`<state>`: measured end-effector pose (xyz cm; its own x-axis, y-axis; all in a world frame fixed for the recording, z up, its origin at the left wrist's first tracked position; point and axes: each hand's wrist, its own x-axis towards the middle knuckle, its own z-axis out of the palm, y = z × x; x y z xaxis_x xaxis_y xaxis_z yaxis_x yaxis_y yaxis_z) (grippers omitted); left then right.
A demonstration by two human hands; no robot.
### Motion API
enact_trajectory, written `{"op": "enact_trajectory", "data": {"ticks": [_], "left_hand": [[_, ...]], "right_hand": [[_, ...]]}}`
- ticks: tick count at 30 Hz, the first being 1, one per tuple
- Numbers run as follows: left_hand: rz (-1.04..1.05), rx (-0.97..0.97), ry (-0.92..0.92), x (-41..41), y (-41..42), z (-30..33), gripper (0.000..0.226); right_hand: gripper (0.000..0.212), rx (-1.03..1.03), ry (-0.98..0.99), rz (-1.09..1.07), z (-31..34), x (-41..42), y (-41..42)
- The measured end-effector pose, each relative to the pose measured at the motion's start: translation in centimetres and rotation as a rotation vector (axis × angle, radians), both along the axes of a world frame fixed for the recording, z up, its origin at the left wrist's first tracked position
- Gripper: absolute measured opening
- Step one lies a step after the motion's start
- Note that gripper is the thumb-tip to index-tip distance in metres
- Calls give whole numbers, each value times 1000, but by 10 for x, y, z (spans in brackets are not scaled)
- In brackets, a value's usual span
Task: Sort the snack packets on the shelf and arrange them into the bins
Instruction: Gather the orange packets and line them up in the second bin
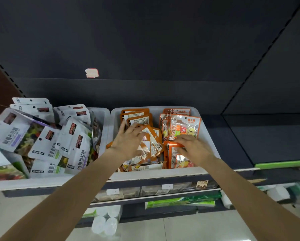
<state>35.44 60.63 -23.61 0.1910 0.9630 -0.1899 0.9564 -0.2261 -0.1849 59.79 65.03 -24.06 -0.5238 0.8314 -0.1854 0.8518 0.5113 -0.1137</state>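
While both rest there, orange packets [151,136] fill bin [208,136].

Behind your shelf, a pale sticker [91,73] clings to the dark back panel [145,40]. Below you, green packs [180,202] lie on a lower shelf, and clear plastic bottles [105,223] (bundled together) stand on the tiled floor [163,228].

Both hands, left [128,138] and right [194,147], flat on orange packets [137,117] in right bin [163,173].
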Motion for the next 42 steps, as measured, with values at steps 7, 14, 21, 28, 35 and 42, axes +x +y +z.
{"op": "enact_trajectory", "data": {"ticks": [7, 14, 21, 28, 35, 42], "left_hand": [[-97, -98, -184, 24, 14, -5, 62], [-29, -127, -474, 55, 39, -20, 49], [109, -89, -542, 63, 54, -36, 35], [234, 14, -926, 62, 56, -35, 18], [224, -6, -1141, 65, 58, -15, 21], [199, -51, -1099, 64, 65, -12, 26]], "right_hand": [[27, 63, -1, -83, 9, 1, 2], [23, -66, 157, -112, 17, 12, -1], [21, -90, 175, -149, 26, 25, -7], [18, -45, 179, -177, 25, 32, -10], [29, 46, 236, -344, 23, 18, 1], [48, -136, 0, -301, 13, 6, 26]]}}
